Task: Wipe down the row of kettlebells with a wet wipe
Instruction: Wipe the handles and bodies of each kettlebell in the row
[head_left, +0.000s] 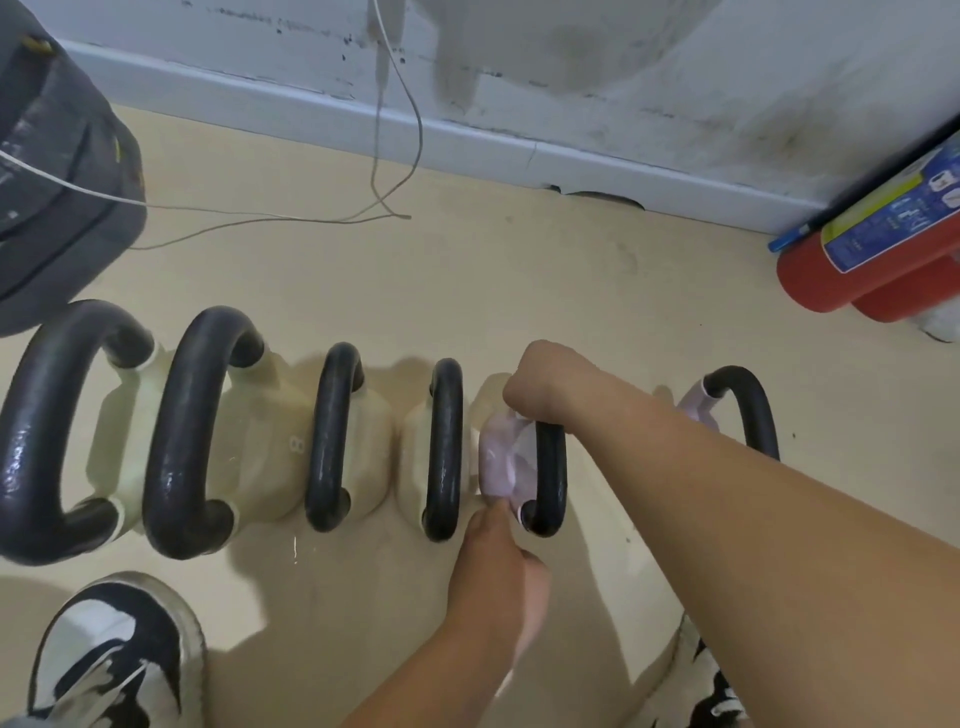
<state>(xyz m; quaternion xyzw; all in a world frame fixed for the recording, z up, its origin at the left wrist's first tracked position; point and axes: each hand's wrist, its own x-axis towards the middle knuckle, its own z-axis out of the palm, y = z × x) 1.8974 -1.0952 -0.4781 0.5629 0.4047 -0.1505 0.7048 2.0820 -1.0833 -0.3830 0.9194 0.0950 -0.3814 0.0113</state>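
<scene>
**Along the skirting board, hands on the fifth bell**

Beside the scuffed white wall, six kettlebells stand in a row on a smooth beige floor, their thick black loop handles glossy and slightly pitted. Four have pale cream bodies. The fifth, the lilac kettlebell, sits just beside them, and another lilac one stands apart to its right.

The right hand is wrapped over the far end of the fifth bell's handle. The left hand reaches to the near end, fingers curled and touching the bell's shoulder; whether they pinch anything I cannot tell.

Open floor lies behind the row up to the skirting. A thin wire trails there, and a red fire extinguisher stands at the right edge. A black-and-white shoe is near the row's left end.
</scene>
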